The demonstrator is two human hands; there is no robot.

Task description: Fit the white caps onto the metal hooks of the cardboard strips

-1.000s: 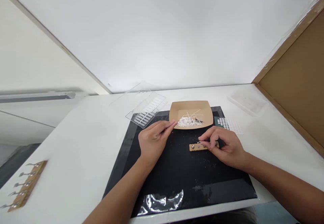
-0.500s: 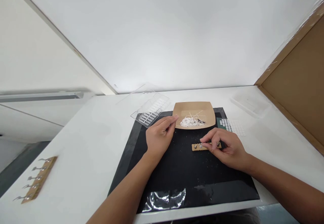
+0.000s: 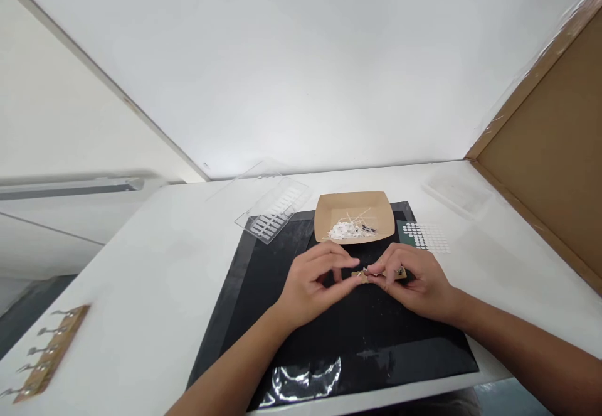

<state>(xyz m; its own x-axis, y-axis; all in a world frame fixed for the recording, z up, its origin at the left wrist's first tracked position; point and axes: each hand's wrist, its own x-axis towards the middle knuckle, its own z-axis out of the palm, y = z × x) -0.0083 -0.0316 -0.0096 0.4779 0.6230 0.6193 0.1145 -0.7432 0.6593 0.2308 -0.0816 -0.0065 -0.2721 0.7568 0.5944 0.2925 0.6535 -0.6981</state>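
A small tan strip with metal pieces on it (image 3: pixel 401 273) lies on the black mat (image 3: pixel 329 328), partly covered by fingers. My right hand (image 3: pixel 416 279) is over the strip, its thumb and index finger pinched on a tiny piece too small to make out. From the left, my left hand (image 3: pixel 320 281) reaches the strip's left end; its thumb tip touches there, and its index finger is raised apart from the thumb. Just behind both hands sits a brown paper tray (image 3: pixel 324 210) holding white scraps and thin sticks (image 3: pixel 350 228).
Clear plastic boxes (image 3: pixel 273 209) with white strips lie at the back left. A green card with white dots (image 3: pixel 410 234) is right of the tray, with a clear lid (image 3: pixel 458 193) beyond. A wooden rack of metal pieces (image 3: pixel 54 353) stands far left. Cardboard (image 3: pixel 555 115) rises at right.
My left hand has moved from the tray's edge to the strip, and its fingers have parted. My right hand stays at the strip. The whole view has shifted slightly.
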